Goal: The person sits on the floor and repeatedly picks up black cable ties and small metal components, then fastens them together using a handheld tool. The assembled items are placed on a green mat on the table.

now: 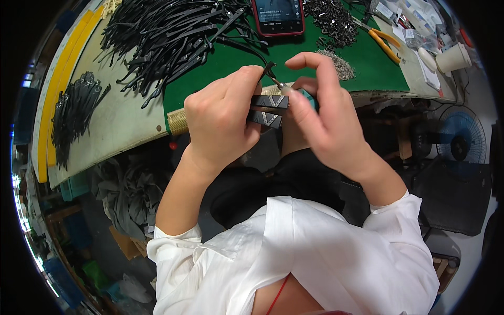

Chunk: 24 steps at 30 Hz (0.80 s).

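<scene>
My left hand (pixel 223 118) grips two black flat arm pieces with grey chevron marks (pixel 269 102), held side by side in front of my chest. A thin black tip sticks up from them near my thumb. My right hand (pixel 323 118) holds a small screwdriver with a teal handle (pixel 310 96), its metal tip pressed against the top end of the pieces. Both hands meet just below the near edge of the green mat (pixel 294 58).
A large heap of black arm pieces (pixel 173 31) lies on the mat's left, a smaller bundle (pixel 73 110) on the beige bench. A red-cased phone (pixel 278 16), small metal parts (pixel 331 18), yellow-handled pliers (pixel 386 44), a white cup (pixel 454 58) and a fan (pixel 462 139) sit right.
</scene>
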{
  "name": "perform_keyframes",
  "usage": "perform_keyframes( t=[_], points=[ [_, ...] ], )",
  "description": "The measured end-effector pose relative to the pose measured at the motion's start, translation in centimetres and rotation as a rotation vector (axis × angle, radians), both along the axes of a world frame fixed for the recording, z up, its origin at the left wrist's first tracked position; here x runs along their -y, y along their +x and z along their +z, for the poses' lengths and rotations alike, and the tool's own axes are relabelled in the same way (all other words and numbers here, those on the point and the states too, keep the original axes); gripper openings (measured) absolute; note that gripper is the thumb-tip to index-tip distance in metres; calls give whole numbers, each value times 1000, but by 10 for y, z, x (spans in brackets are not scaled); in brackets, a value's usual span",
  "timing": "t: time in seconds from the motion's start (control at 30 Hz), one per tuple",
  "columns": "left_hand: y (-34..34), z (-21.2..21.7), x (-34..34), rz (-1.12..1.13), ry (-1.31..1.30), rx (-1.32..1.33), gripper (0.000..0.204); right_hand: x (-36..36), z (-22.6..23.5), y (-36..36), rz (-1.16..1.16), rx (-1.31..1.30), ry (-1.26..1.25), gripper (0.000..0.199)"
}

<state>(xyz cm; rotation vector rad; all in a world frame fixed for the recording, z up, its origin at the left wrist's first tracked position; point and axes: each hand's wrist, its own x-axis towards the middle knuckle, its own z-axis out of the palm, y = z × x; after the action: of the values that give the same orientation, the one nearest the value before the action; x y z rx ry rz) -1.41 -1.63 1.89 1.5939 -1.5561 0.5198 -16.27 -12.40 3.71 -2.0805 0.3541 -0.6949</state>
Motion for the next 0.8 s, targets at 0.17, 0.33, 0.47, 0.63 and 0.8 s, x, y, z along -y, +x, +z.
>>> perform_keyframes(
  t=[0.17, 0.33, 0.47, 0.63, 0.8],
  points=[
    [0, 10, 2, 175, 252, 50, 39, -1, -7, 8, -100, -35, -420, 54],
    [17, 7, 35, 216, 157, 317, 12, 15, -2, 12, -123, -12, -287, 51],
    [15, 12, 66, 240, 117, 272, 12, 24, -4, 15, -159, 47, -125, 46],
    [7, 23, 74, 242, -38, -13, 15, 32, 4, 13, -128, 84, -12, 41],
    [41, 30, 75, 458, 25, -208, 22, 36, 2, -13, -80, -20, 246, 36]
  ],
)
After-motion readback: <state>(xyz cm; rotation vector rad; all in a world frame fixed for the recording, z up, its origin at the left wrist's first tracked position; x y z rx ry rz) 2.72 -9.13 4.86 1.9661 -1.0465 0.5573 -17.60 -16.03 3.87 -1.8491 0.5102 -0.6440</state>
